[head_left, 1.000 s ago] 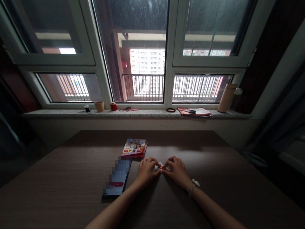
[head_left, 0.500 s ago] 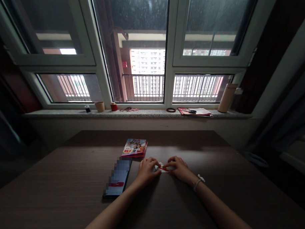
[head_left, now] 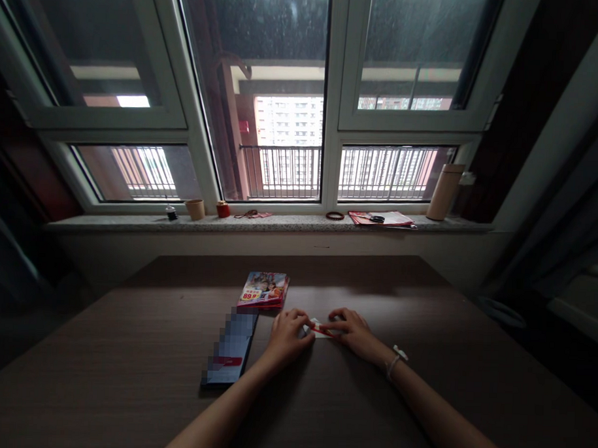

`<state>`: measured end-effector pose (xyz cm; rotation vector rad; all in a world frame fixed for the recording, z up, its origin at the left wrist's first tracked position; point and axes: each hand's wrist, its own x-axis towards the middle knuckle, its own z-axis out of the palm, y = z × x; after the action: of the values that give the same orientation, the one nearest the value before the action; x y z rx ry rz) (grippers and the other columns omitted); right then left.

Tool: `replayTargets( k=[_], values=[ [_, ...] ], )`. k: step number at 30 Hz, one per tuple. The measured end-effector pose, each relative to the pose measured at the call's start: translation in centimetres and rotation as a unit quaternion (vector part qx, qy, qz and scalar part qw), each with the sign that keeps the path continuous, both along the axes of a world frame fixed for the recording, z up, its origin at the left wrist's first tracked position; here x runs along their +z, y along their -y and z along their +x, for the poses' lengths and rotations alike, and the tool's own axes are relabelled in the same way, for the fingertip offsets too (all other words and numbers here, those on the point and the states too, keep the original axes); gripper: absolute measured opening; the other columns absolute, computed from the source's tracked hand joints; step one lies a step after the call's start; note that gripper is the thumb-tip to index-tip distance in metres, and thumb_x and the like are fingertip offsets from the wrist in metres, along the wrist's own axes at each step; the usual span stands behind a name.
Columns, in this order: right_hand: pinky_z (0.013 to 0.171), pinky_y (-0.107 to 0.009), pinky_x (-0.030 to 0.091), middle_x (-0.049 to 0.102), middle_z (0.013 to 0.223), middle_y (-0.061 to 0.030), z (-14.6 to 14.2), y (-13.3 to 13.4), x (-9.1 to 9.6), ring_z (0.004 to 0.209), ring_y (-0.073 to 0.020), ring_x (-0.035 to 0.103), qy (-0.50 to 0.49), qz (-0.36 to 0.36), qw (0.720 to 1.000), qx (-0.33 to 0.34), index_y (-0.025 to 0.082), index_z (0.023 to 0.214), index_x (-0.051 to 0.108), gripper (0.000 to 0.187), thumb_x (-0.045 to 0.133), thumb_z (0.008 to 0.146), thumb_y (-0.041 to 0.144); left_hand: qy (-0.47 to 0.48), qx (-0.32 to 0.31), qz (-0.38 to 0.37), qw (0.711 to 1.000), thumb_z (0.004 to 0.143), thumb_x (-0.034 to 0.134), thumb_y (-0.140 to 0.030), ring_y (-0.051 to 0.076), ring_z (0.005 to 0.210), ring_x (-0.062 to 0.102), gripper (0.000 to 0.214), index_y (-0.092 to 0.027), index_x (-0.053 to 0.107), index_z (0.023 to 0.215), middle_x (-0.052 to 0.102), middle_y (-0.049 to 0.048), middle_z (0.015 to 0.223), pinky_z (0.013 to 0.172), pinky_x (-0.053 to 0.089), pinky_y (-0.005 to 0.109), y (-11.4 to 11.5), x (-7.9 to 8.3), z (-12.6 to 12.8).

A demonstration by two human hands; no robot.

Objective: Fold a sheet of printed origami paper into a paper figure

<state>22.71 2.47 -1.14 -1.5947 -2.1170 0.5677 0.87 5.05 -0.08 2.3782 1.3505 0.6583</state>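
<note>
Between my hands, a small white-and-red piece of folded paper (head_left: 321, 330) lies on the tabletop. Its left end is under the fingertips of my left hand (head_left: 291, 331), whose thumb and fingers close on it. My right hand (head_left: 355, 332), with a bracelet at the wrist, has its fingertips and thumb on the paper's right end. Fingers cover part of the paper, so its exact folds are hidden. Left of my left hand lies a phone (head_left: 236, 346) with a lit screen, partly blurred out.
A stack of printed flyers (head_left: 264, 289) lies behind the phone on the brown table (head_left: 128, 336). On the windowsill (head_left: 289, 222) stand a paper cup (head_left: 195, 209), a red spool-like item (head_left: 223, 209) and a flask (head_left: 445, 192). Scissors (head_left: 376, 219) rest on papers there.
My right hand has shifted very slightly, its wrist and bracelet a little lower and to the right. More of the paper's red strip shows between the hands. My left hand stays nearly still.
</note>
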Motion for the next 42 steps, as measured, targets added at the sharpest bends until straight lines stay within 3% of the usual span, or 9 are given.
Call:
replayTargets(
  k=[7,16,29,42],
  values=[
    [0.105,-0.039,0.029,0.057,0.117,0.0000,-1.1,0.9,0.5,0.116,-0.0214,0.047,-0.018,0.043,0.997,-0.054,0.040,0.099,0.072,0.020,0.059,0.084,0.039,0.007,0.024,0.023,0.999,0.079,0.064,-0.036,0.022,0.104,0.052,0.017,-0.027,0.072,0.091,0.064,0.0012,0.108,0.099,0.036,0.038,0.4,0.0,0.7],
    [0.101,-0.037,0.032,0.059,0.110,-0.0011,-2.0,0.7,0.4,0.110,-0.0210,0.050,-0.029,0.067,0.994,-0.085,0.034,0.089,0.073,0.020,0.060,0.083,0.048,0.001,0.028,0.033,0.999,0.075,0.070,-0.047,0.024,0.103,0.053,0.025,-0.027,0.071,0.091,0.064,0.0014,0.106,0.096,0.036,0.038,0.2,-0.3,1.1],
    [0.099,-0.035,0.032,0.059,0.108,-0.0005,-2.0,0.1,0.4,0.109,-0.0216,0.050,-0.038,0.035,0.994,-0.095,0.035,0.088,0.074,0.015,0.070,0.075,0.040,-0.024,0.045,0.020,0.998,0.074,0.069,-0.038,0.025,0.106,0.050,0.020,-0.027,0.068,0.090,0.062,0.0011,0.108,0.098,0.034,0.040,0.3,0.0,1.4],
    [0.101,-0.036,0.032,0.059,0.116,-0.0005,-0.9,-0.3,0.7,0.114,-0.0226,0.049,-0.013,-0.009,0.998,-0.052,0.039,0.098,0.074,0.022,0.066,0.078,0.032,-0.038,-0.018,-0.087,0.995,0.078,0.063,-0.033,0.025,0.116,0.047,0.023,-0.032,0.070,0.100,0.059,-0.0009,0.123,0.099,0.034,0.040,-0.9,1.1,-0.3]
  ],
)
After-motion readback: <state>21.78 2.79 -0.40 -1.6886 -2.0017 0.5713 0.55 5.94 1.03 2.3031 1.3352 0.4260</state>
